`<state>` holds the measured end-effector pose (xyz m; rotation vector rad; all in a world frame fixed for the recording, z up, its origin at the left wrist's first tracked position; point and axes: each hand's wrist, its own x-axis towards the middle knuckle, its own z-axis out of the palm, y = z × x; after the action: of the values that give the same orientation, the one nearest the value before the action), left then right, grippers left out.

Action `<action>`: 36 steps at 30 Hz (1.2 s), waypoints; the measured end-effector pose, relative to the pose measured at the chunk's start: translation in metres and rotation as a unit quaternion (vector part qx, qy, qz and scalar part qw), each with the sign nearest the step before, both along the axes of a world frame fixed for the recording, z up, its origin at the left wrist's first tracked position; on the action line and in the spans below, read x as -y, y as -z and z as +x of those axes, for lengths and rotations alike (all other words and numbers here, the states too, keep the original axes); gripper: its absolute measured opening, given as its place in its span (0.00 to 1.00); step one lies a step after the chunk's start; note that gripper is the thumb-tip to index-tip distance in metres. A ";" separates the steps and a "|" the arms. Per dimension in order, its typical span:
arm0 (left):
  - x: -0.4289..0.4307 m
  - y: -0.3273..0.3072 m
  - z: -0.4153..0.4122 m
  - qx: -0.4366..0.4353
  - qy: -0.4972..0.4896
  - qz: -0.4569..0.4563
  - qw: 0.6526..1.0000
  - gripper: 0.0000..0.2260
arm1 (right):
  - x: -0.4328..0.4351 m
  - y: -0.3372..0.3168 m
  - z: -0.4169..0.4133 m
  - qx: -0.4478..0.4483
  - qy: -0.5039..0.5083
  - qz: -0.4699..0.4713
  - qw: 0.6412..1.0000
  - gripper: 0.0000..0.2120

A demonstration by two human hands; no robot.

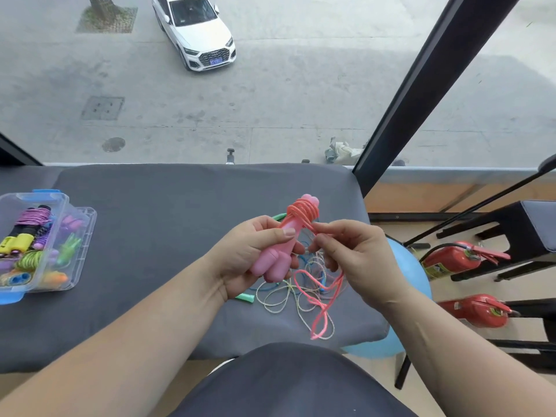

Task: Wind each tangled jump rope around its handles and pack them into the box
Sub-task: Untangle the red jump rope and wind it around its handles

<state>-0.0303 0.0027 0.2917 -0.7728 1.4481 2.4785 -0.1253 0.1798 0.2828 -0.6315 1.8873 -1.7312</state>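
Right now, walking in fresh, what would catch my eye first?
Dead centre, the left hand grips two pink handles while the right hand pinches the pink rope coiled round their top. At far left, a clear box holds bright wound ropes.

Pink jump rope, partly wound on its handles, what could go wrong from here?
The pink tail lies across the speckled rope on the table, so pulling may snag and drag it. The coils sit near the tips of the handles and might slip off if the right hand slackens its pinch.
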 end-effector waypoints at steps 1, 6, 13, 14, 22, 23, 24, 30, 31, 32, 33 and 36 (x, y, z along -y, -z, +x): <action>0.000 0.000 0.001 -0.002 0.002 0.005 1.000 0.13 | -0.001 0.000 -0.003 0.026 -0.004 -0.003 1.000 0.08; 0.009 -0.002 0.001 -0.034 0.022 0.045 0.998 0.19 | -0.008 0.005 -0.012 0.070 -0.036 0.011 0.997 0.04; 0.008 0.000 0.007 -0.067 0.094 0.061 0.991 0.31 | -0.009 0.008 -0.020 -0.146 -0.109 0.121 0.976 0.12; 0.007 0.000 0.007 -0.071 0.108 0.065 0.990 0.31 | -0.008 0.009 -0.021 -0.173 -0.127 0.131 0.968 0.14; 0.015 -0.022 0.006 -0.014 0.284 -0.097 0.954 0.11 | -0.004 -0.030 -0.072 -0.204 -0.353 0.282 0.869 0.05; 0.012 -0.025 0.004 -0.003 0.313 -0.143 0.939 0.10 | 0.000 -0.035 -0.075 -0.214 -0.386 0.304 0.845 0.04; 0.007 -0.028 0.001 0.007 0.336 -0.189 0.923 0.10 | 0.006 -0.038 -0.077 -0.225 -0.410 0.325 0.822 0.04; -0.014 -0.016 -0.011 0.055 0.344 -0.475 0.808 0.13 | 0.039 -0.033 -0.062 -0.342 -0.405 0.421 0.736 0.10; -0.014 -0.013 -0.012 0.066 0.331 -0.510 0.791 0.14 | 0.043 -0.031 -0.058 -0.356 -0.383 0.429 0.737 0.09; -0.013 -0.011 -0.012 0.076 0.318 -0.532 0.781 0.15 | 0.045 -0.029 -0.054 -0.366 -0.356 0.435 0.741 0.09; -0.012 -0.008 -0.013 0.082 0.303 -0.548 0.776 0.16 | 0.048 -0.028 -0.049 -0.373 -0.326 0.440 0.749 0.10; -0.005 -0.003 -0.015 0.092 0.266 -0.594 0.754 0.16 | 0.051 -0.022 -0.030 -0.362 -0.245 0.448 0.780 0.12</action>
<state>-0.0457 0.0076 0.2947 -0.5445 2.6068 0.8268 -0.1557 0.1289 0.3049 -1.3087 2.3963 -0.1124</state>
